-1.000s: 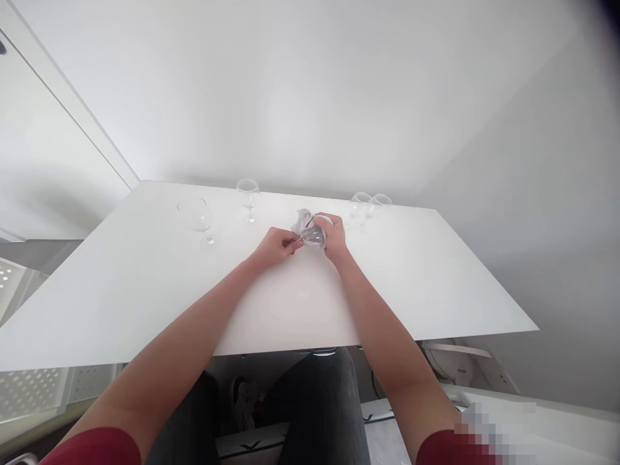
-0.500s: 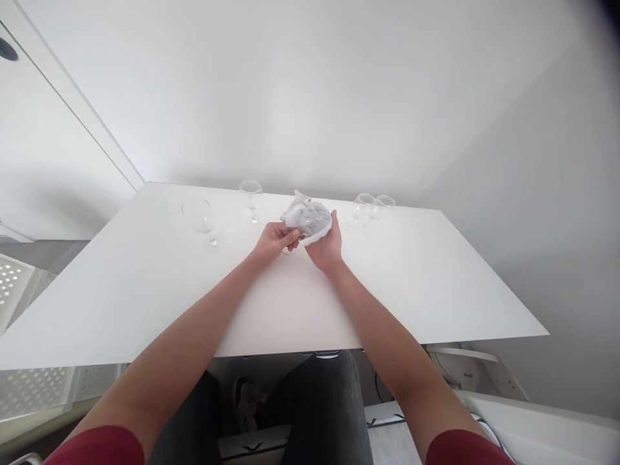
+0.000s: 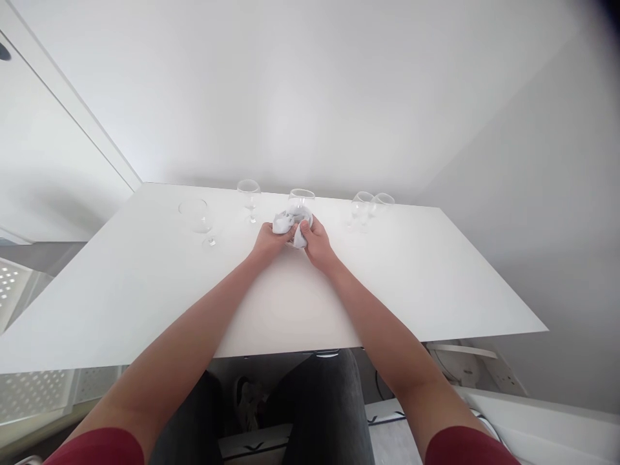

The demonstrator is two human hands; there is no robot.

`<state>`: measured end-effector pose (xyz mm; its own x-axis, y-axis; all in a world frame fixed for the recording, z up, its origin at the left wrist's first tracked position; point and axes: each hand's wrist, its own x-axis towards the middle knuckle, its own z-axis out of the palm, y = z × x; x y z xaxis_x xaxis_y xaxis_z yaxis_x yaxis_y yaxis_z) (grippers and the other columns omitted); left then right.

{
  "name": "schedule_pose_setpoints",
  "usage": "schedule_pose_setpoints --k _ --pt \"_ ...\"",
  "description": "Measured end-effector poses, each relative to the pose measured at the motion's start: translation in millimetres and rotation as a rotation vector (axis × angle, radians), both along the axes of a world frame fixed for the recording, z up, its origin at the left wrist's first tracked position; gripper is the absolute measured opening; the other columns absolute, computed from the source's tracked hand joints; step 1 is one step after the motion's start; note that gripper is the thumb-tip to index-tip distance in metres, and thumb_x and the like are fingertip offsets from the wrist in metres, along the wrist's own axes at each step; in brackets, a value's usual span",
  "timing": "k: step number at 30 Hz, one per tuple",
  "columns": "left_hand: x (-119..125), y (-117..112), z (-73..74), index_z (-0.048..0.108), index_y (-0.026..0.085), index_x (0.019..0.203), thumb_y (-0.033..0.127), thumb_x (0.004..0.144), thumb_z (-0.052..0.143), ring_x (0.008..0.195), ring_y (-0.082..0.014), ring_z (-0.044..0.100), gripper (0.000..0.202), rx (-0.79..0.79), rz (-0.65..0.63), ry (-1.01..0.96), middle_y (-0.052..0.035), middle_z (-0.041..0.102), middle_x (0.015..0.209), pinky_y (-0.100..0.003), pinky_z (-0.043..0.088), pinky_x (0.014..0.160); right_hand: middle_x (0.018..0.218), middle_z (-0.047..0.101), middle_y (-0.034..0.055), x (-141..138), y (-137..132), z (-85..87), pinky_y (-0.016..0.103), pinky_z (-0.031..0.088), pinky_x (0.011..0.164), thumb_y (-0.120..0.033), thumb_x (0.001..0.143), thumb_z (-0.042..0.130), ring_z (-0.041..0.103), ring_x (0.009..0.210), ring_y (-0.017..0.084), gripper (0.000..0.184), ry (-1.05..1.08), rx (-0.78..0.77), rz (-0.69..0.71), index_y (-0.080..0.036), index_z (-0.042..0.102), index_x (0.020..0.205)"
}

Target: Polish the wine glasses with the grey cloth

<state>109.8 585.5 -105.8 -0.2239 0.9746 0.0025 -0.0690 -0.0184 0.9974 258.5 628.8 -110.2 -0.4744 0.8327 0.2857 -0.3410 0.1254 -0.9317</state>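
Note:
A clear stemmed glass (image 3: pixel 301 195) stands out in front of me at the middle of the table, its rim facing up. A crumpled white cloth (image 3: pixel 301 236) wraps around the lower bowl and hangs down in front of the stem. My left hand (image 3: pixel 272 241) is closed at the glass's stem, under the cloth's left part; its fingertips are partly hidden. On the right side of the bowl, my right hand (image 3: pixel 318 244) is closed on the cloth, with the thumb in front pressing it to the glass. The foot of this glass is mostly covered.
On the white table (image 3: pixel 411 284), one stemmed glass (image 3: pixel 197 216) stands at the left and another glass (image 3: pixel 249 194) behind my left hand. Two more glasses, a nearer one (image 3: pixel 361 205) and one beside it (image 3: pixel 382 205), stand close together at right. A wall (image 3: pixel 300 97) rises behind the table.
The cloth, spread over the top of the glass before, is now gathered lower around the bowl, leaving the rim bare. My right hand has moved from beneath the cloth to gripping it, thumb in front.

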Motion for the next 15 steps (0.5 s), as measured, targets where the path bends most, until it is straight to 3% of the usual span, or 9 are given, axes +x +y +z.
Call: schedule_pose_setpoints --k 4,8,12,15 --pt "3 -3 3.8 0.077 0.015 0.077 0.050 0.069 0.093 0.085 -0.0241 0.070 0.039 0.030 -0.038 0.052 -0.0081 0.076 0.085 -0.036 0.055 0.081 0.112 0.074 0.0080 -1 4 1.1 0.041 0.060 0.093 -0.072 0.087 0.076 0.070 0.107 0.025 0.056 0.038 -0.037 -0.102 -0.024 0.063 0.114" --pt "1 0 1.3 0.073 0.021 0.100 0.047 0.071 0.091 0.106 -0.0237 0.067 0.043 0.186 -0.027 0.156 -0.0060 0.072 0.109 -0.032 0.054 0.084 0.105 0.074 0.0061 4 7 2.5 0.036 0.058 0.086 -0.074 0.087 0.075 0.069 0.101 0.023 0.057 0.044 -0.047 -0.267 -0.023 0.064 0.110" --pt "-2 3 -3.0 0.064 0.027 0.128 0.056 0.081 0.085 0.128 -0.0262 0.064 0.059 0.322 -0.147 -0.005 -0.0106 0.066 0.139 -0.033 0.057 0.092 0.088 0.071 0.0045 7 0 7.2 0.032 0.054 0.071 -0.081 0.079 0.077 0.066 0.085 0.020 0.064 -0.033 -0.196 -0.029 -0.020 0.066 0.096" --pt "-2 1 -1.3 0.062 0.024 0.127 0.062 0.088 0.080 0.120 -0.0261 0.070 0.057 0.321 -0.234 -0.092 -0.0127 0.071 0.131 -0.035 0.058 0.094 0.080 0.067 0.0034 7 -8 12.6 0.030 0.050 0.064 -0.078 0.079 0.079 0.062 0.075 0.019 0.062 -0.109 -0.316 0.179 -0.019 0.065 0.090"
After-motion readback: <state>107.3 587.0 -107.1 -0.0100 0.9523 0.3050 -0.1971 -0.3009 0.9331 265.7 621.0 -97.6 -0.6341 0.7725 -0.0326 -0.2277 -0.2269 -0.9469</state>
